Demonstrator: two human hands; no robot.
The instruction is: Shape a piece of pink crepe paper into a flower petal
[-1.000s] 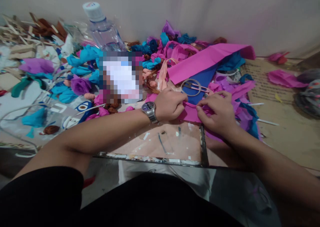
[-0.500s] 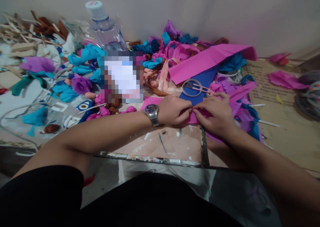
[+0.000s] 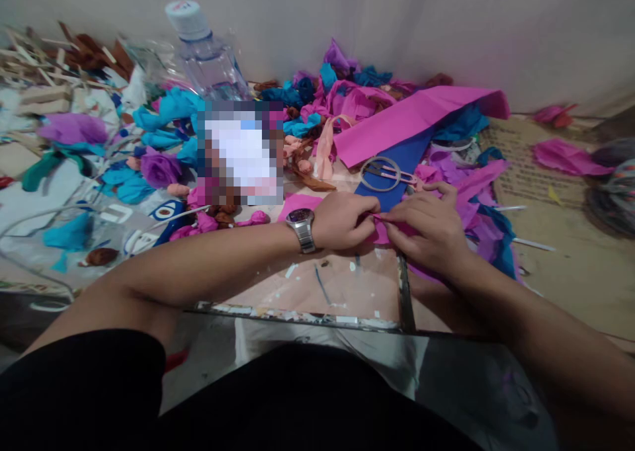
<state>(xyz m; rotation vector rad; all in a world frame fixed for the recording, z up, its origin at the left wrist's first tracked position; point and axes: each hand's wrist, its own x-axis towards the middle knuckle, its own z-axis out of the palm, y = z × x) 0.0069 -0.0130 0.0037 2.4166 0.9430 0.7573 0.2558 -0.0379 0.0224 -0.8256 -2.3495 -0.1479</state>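
Note:
Both hands pinch a piece of pink crepe paper (image 3: pixel 380 231) low over the table, their fingertips close together. My left hand (image 3: pixel 342 221), with a metal watch (image 3: pixel 300 227) on its wrist, has thumb and finger pressed on the paper's left side. My right hand (image 3: pixel 430 229) grips it from the right, its other fingers curled above. Part of the paper is hidden under the hands. Just beyond my fingertips lies a blue sheet (image 3: pixel 404 157), with a grey ring (image 3: pixel 370 183) and small scissors (image 3: pixel 409 177) on it. A long folded pink paper strip (image 3: pixel 417 122) overlaps the blue sheet.
A water bottle (image 3: pixel 211 67) stands at the back, behind a blurred bright rectangle (image 3: pixel 241 153). Crumpled blue, purple and pink paper flowers (image 3: pixel 161 166) crowd the left and back. Wood sticks (image 3: pixel 47 97) pile at far left. Cardboard (image 3: pixel 555 239) and a yarn ball (image 3: pixel 618 196) lie right.
My fingertips have drawn slightly apart, so a little more pink paper shows between them. My left hand has shifted a touch. The things around have stayed put.

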